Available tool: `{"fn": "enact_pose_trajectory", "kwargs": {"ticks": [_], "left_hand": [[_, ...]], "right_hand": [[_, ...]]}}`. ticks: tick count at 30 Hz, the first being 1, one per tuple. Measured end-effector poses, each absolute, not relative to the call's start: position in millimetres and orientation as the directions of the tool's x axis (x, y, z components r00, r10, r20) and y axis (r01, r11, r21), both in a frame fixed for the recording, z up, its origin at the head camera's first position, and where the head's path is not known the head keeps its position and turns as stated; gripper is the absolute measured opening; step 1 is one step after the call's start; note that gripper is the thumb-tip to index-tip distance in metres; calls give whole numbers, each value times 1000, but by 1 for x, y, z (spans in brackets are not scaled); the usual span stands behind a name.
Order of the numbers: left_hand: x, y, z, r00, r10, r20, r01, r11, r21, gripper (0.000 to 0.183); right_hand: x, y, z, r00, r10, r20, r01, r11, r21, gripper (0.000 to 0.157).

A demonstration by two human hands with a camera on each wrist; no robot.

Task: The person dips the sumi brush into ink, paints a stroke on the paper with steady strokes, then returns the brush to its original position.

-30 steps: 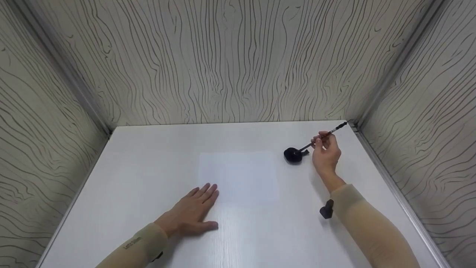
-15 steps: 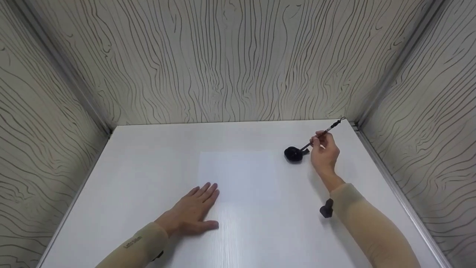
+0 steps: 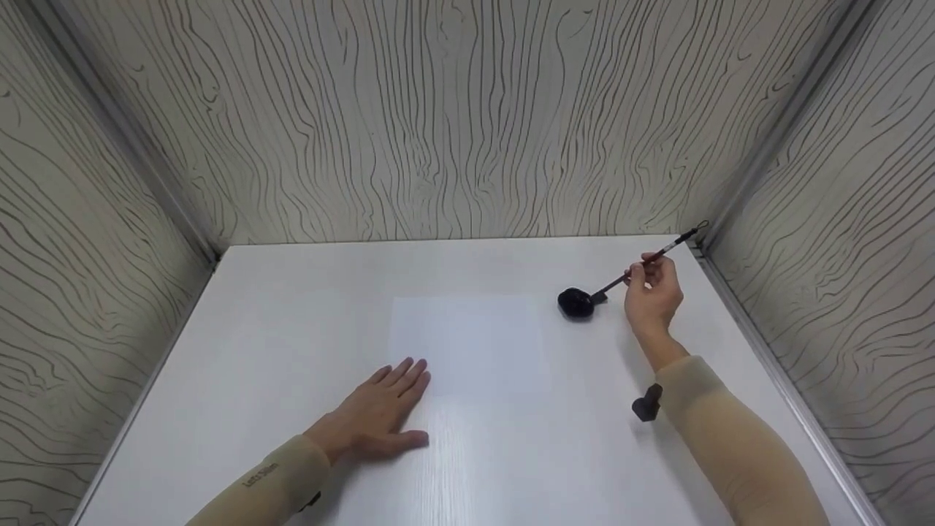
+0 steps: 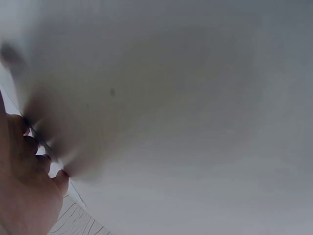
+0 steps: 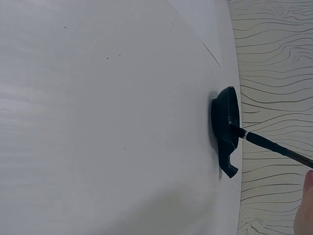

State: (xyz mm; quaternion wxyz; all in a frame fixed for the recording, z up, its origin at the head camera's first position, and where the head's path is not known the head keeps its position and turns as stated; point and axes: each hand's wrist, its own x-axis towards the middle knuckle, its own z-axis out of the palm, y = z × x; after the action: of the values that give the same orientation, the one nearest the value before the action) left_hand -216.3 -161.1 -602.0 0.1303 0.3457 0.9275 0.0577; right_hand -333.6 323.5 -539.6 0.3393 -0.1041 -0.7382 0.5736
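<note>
My right hand (image 3: 654,296) pinches a dark calligraphy brush (image 3: 670,247) with a hanging loop at its upper end. The brush slants down to the left, its lower end in a small black ink dish (image 3: 575,304) with a short handle. In the right wrist view, the brush (image 5: 274,146) reaches over the rim of the dish (image 5: 222,117), and its tip is hidden inside. My left hand (image 3: 380,409) lies flat, fingertips on the lower left corner of a white sheet of paper (image 3: 467,343), thumb held out to the side.
Everything sits on a white table (image 3: 292,307). A wood-patterned panel (image 3: 438,131) rises behind it, with similar panels left and right. The ink dish stands to the right of the paper. A black wrist device (image 3: 646,403) hangs from the right sleeve.
The right hand first shifted slightly left, then moved to the right with the brush, whose upper end now lies farther right. The left hand, paper and dish have stayed in place.
</note>
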Motion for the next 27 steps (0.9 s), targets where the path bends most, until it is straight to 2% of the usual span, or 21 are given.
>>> {"fn": "enact_pose_trajectory", "kwargs": {"ticks": [9, 27], "left_hand": [[-216, -161, -602, -720, 668, -187, 634, 744, 213, 107], [-216, -162, -602, -723, 663, -194, 630, 748, 208, 108]], "right_hand": [[-332, 331, -544, -745, 569, 349, -179, 335, -925, 25], [-335, 339, -534, -730, 565, 384, -195, 367, -910, 27]]}}
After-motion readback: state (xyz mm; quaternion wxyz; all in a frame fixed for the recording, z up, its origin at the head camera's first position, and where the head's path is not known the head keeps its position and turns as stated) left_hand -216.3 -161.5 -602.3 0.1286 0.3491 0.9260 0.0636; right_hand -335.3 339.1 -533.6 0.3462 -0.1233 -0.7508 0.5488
